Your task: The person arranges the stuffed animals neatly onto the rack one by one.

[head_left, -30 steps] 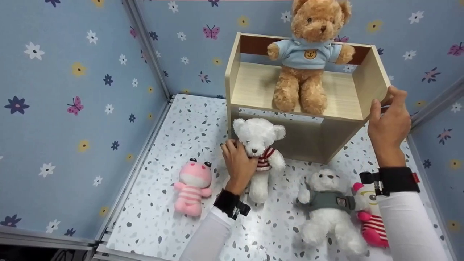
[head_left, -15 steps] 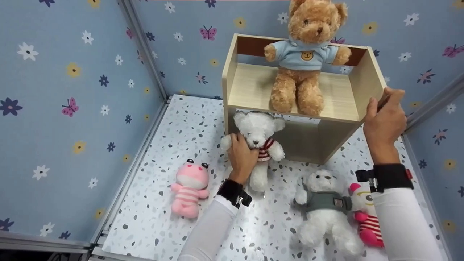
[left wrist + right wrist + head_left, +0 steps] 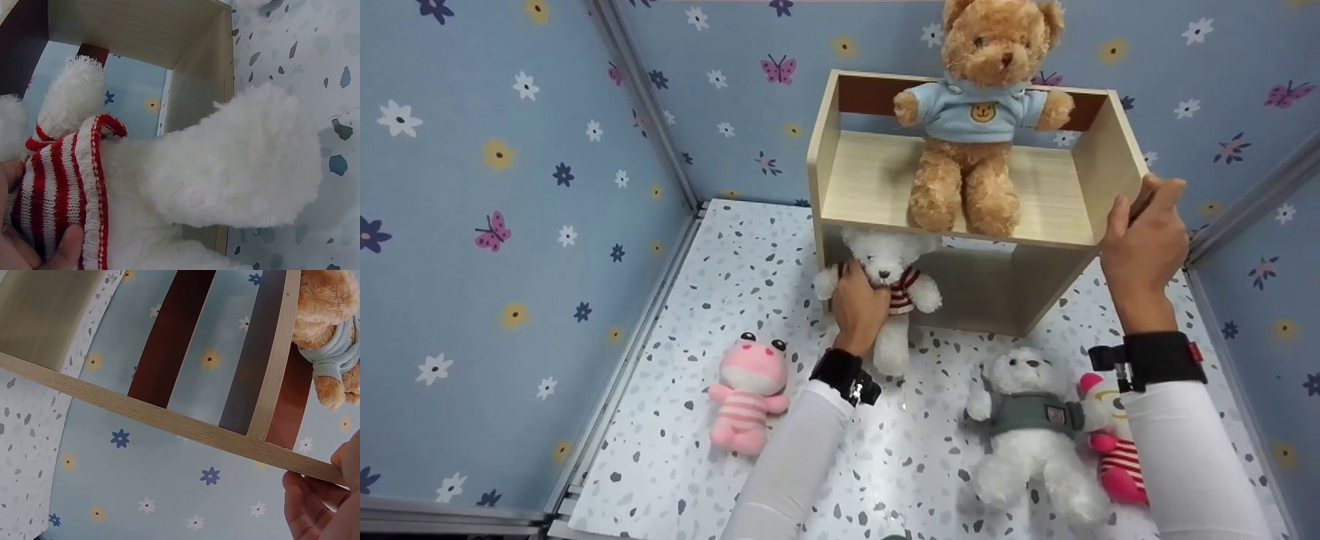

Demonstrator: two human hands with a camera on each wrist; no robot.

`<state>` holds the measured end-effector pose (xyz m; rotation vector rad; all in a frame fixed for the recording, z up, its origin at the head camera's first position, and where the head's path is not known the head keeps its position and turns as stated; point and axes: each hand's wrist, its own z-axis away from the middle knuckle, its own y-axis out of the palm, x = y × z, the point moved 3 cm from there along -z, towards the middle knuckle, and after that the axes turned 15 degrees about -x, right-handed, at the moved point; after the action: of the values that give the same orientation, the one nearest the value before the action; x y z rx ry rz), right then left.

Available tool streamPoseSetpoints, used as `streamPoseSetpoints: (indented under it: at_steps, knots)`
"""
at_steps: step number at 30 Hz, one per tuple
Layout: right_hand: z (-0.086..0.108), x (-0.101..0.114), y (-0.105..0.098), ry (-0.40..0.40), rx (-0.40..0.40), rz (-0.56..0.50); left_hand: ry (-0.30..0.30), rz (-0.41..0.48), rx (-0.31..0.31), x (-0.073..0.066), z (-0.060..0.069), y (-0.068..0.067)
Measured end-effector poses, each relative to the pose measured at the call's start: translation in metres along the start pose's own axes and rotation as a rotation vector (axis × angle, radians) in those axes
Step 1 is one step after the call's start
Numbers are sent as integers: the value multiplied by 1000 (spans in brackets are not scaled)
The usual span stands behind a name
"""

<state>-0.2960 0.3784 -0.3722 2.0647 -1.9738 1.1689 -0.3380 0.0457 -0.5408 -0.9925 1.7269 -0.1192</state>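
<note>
I see the left hand stretched forward, grip holding the fluffy white striped-sweater bear; the right hand pinches the pale wooden shelf.

The head view is bright and evenly exposed, with light apparently from above. Diffuse glare whitens the table near the lower centre. The lower compartment of the shelf is dim, and its board shades the head of the white bear. A soft shadow lies beside the brown bear. Both wrist views are duller and cooler. In the left wrist view, nearby white fur shows soft detail; in the right, the right hand appears slightly soft.
</note>
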Motion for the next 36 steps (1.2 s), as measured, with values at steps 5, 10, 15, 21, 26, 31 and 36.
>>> streamPoseSetpoints:
  at_steps: [5, 10, 15, 21, 26, 31, 36]
  knots:
    - [-1, 0, 0, -19, -4, -9, -12, 18, -8, -1, -7, 8]
    - [-1, -2, -1, -28, -19, -18, -18, 17, -14, -1, -12, 13]
    - [-1, -2, -1, -19, -17, -14, -13, 26, 13, -1, -16, 18]
    - [-1, -1, -1, -23, -24, -3, 23, 58, -3, -4, -30, 25]
    - [1, -2, -1, -20, -40, 19, 46, 104, -8, -8, -41, 34]
    - [2, -3, 0, -28, -40, 27, 60, 66, -21, -9, -48, 41]
    - [0, -3, 1, -26, -46, 18, 29, 38, 27, -8, -54, 47]
